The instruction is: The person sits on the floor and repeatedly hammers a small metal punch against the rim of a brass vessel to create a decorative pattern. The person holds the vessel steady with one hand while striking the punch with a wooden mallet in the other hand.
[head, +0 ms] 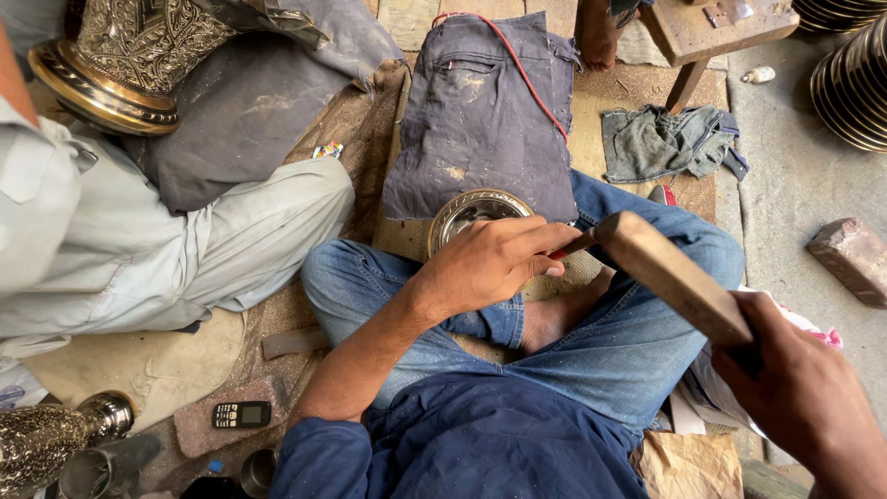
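I sit cross-legged on the floor in blue jeans. My left hand (494, 261) is closed around a thin metal punch (575, 246) whose tip points down beside a round engraved metal bowl (473, 212) resting on my knees and a grey cloth (485, 111). My right hand (799, 393) grips the lower end of a long wooden mallet block (673, 275), whose upper end sits against the punch's top.
Another person in light clothes (139, 240) sits at my left beside a large engraved brass vessel (129, 55). A mobile phone (241, 414) lies on the floor. A brick (852, 259), stacked metal plates (855, 83), a wooden stool (711, 32) and a crumpled rag (661, 140) lie around.
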